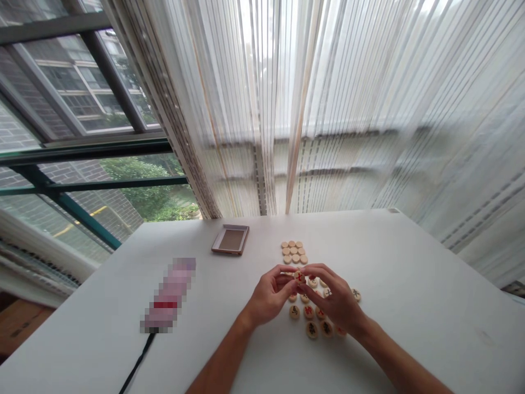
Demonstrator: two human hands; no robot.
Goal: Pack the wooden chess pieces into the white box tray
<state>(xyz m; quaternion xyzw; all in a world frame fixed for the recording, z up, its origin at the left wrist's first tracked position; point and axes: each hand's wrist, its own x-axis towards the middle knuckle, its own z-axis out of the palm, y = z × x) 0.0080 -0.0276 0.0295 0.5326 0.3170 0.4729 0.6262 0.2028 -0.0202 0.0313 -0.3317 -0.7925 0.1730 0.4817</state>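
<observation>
Between the fingertips of my left hand (pixel 268 295) and my right hand (pixel 338 298), a round wooden Chinese chess piece (pixel 299 277) with a red character is held up, its marked face toward me. Both hands are closed in a pinch on its edges, just above the table. Under and around them lie several loose face-up pieces, among them a black-marked horse piece (pixel 294 312) and a red-marked piece (pixel 308 311). My right hand hides part of this group. Beyond my fingers, a block of pieces (pixel 292 251) lies in rows with no characters showing.
A shallow open box (pixel 244 241) stands at the back left of the white table (pixel 418 306). A pixelated pink object (pixel 170 295) with a black strap (pixel 139 361) lies on the left. Behind the table hang string curtains (pixel 348 109) beside a window (pixel 94 137).
</observation>
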